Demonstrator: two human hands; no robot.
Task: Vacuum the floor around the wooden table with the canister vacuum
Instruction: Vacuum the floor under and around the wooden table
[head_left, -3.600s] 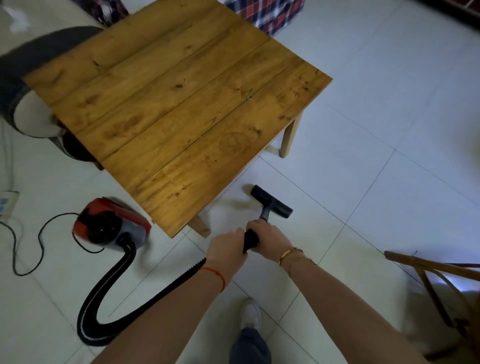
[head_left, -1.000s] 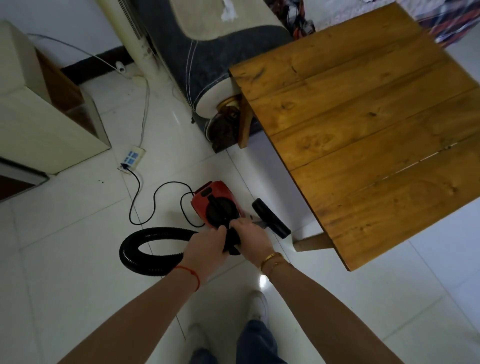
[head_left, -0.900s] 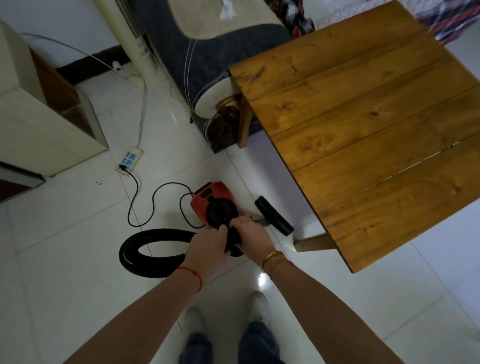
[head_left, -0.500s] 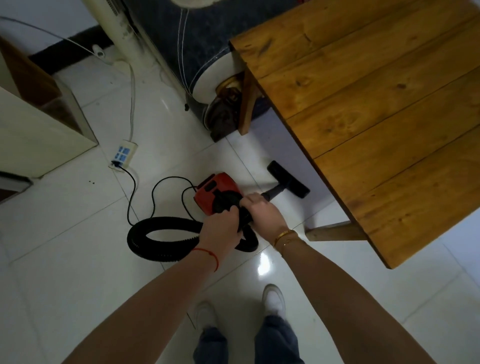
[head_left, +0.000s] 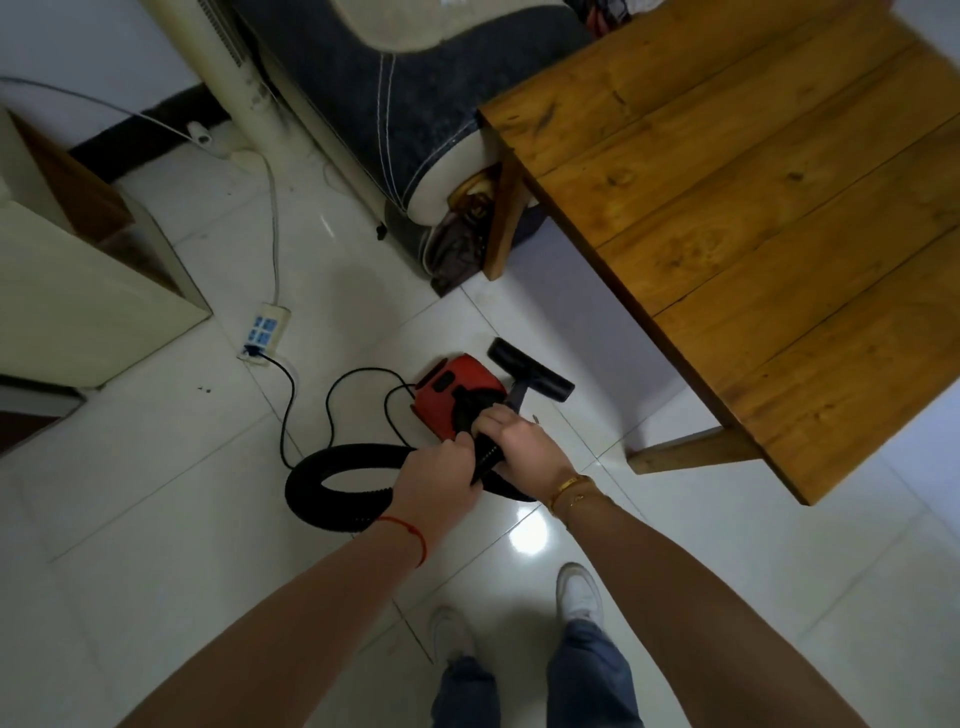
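The wooden table (head_left: 753, 208) fills the upper right. On the white tiles to its left sits the red canister vacuum (head_left: 447, 387), partly hidden by my hands. Its black ribbed hose (head_left: 332, 473) coils in a loop on the floor to the left. My left hand (head_left: 441, 475) and my right hand (head_left: 524, 447) both grip the black hose handle side by side. The black floor nozzle (head_left: 530, 369) rests on the tiles just beyond the canister, near the table's left edge.
A power strip (head_left: 265, 330) lies on the floor with the vacuum's black cord (head_left: 306, 405) plugged in. A dark sofa (head_left: 395, 88) and a standing fan post (head_left: 234, 67) are behind, with a cream cabinet (head_left: 78, 291) at left. My feet (head_left: 579, 592) stand below.
Since 3.6 s ago I have moved from the table's front side to its left side. Over the last second the nozzle swept forward along the table edge, then drew back slightly toward the canister.
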